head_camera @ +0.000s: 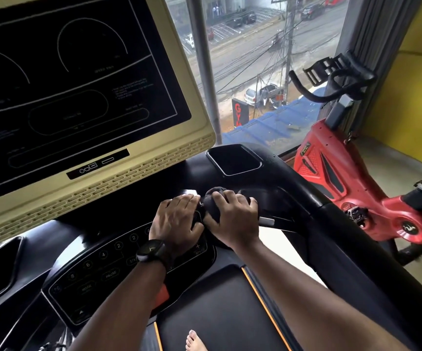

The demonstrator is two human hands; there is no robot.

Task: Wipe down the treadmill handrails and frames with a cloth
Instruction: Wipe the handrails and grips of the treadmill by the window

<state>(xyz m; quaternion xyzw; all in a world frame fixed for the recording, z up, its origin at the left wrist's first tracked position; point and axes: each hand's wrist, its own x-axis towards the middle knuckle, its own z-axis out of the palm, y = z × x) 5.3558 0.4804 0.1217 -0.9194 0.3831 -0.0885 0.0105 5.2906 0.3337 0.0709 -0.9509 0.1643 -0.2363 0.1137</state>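
A dark cloth [212, 198] is bunched on the treadmill's black console, just right of the button panel [108, 269]. My right hand [232, 219] grips the cloth, fingers curled over its top. My left hand [177, 219], with a black watch on the wrist, rests beside it with fingers bent over the console and touching the cloth's left edge. The right handrail [331, 224] curves from the console toward me. A short silver-tipped grip bar [268, 221] sticks out just right of my right hand. The cream-framed screen [78, 84] stands above.
A cup holder recess [235, 160] sits behind my hands. The black running belt [217, 312] with orange edge lines lies below, with a bare foot [196, 342] on it. A red exercise bike [356, 186] stands right of the treadmill by the window and yellow wall.
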